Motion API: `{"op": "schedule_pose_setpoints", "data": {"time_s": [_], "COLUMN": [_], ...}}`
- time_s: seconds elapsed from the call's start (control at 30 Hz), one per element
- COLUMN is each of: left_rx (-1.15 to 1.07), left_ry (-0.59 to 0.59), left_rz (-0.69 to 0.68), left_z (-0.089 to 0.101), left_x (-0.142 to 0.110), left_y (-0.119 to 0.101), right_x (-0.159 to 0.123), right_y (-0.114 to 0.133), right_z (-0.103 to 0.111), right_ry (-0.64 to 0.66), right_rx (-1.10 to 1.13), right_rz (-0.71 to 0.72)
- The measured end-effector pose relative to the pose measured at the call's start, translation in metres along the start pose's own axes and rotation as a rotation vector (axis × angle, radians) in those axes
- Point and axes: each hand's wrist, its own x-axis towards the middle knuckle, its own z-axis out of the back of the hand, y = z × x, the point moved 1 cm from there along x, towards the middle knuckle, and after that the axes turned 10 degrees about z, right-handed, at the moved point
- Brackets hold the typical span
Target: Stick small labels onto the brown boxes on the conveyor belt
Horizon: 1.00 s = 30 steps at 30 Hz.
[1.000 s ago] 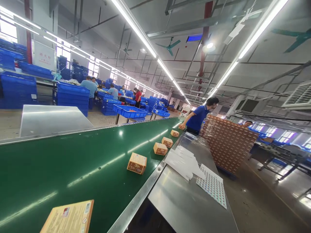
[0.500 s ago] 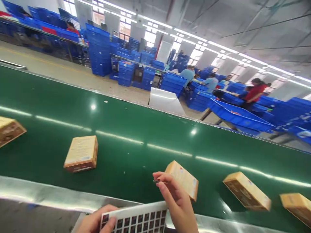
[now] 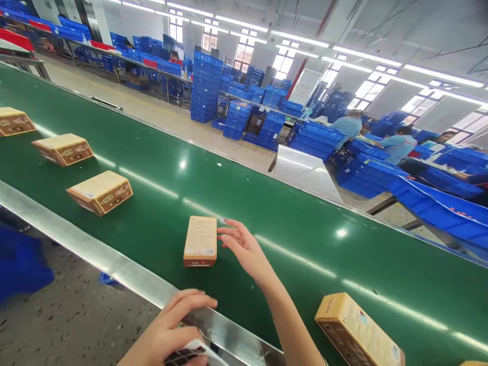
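My left hand (image 3: pixel 171 328) is at the near edge of the belt. It holds a white sheet of small dark stickers (image 3: pixel 196 348) low down, fingers arched above it; most of the sheet is cut off or hidden. Over the belt, my right hand (image 3: pixel 244 249) reaches to the right side of a cream-and-brown carton (image 3: pixel 200 239). A tiny sticker (image 3: pixel 223 220) sits at its index fingertip, while thumb and other fingers are slightly apart. Whether those fingers touch the carton, I cannot tell.
Further cartons lie on the green conveyor belt (image 3: pixel 152 147): several at left, one carton (image 3: pixel 358 330) at lower right. A metal rail (image 3: pixel 95 254) edges the belt. Beyond stand a sloped metal plate (image 3: pixel 305 173), stacked blue crates (image 3: pixel 206 86) and people at tables.
The view has swung left. My right hand has moved forward from above the sticker sheet to the carton. My left hand has lowered and tilted the sheet, with its fingers raised.
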Motion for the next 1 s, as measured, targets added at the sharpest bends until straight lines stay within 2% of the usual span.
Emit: {"op": "schedule_pose_setpoints", "data": {"time_s": [0.1,0.23,0.37,0.5,0.67,1.0], "left_rx": [0.19,0.32,0.3,0.297,0.29,0.327], "left_ry": [-0.048,-0.018,0.0,0.0,0.053,0.128], "left_rz": [0.007,-0.053,-0.038,-0.035,-0.008,0.001], "left_z": [0.002,0.001,-0.005,-0.014,-0.023,-0.038], "left_x": [0.006,0.028,0.042,0.045,0.047,0.053], "left_y": [0.003,0.011,0.01,0.0,-0.01,-0.024], "right_x": [0.006,0.001,-0.004,-0.009,-0.021,-0.037], "right_y": [0.0,0.005,0.007,0.008,0.011,0.007], "right_z": [-0.003,0.001,0.004,0.007,0.011,0.02], "right_ry": [-0.022,-0.069,-0.117,-0.179,-0.24,-0.3], "right_rx": [-0.018,-0.053,-0.083,-0.107,-0.151,-0.307], "right_rz": [0.014,-0.004,-0.042,-0.079,-0.111,-0.068]}}
